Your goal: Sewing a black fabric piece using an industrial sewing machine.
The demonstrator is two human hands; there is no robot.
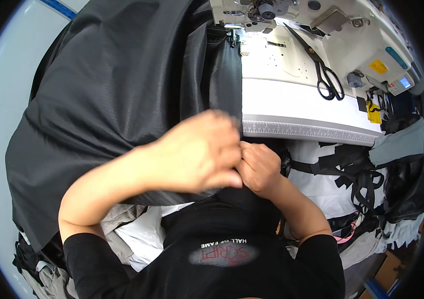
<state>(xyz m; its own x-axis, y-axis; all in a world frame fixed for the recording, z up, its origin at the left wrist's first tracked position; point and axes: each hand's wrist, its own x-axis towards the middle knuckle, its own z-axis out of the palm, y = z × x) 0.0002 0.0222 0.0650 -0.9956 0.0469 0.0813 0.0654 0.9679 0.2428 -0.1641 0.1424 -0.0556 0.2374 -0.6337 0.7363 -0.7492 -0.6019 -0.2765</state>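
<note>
A large sheet of black fabric [117, 89] drapes over the left side of the sewing table and hangs toward my lap. Its right edge runs up to the presser foot [233, 38] of a white sewing machine [291, 12]. My left hand [197, 152] is over the fabric near its right edge, with bent fingers smeared by motion; what is under them is hidden. Right beside it, my right hand [260, 167] is closed at the fabric's edge, just below the table's front rim. The fingertips of both hands are out of sight.
Black-handled scissors [316, 62] lie on the white machine bed, right of the needle area. A ruler strip [311, 130] runs along the table's front edge. Black straps [359, 174] and pale cloth pieces [401, 144] are heaped at the right. More grey cloth [50, 281] lies at lower left.
</note>
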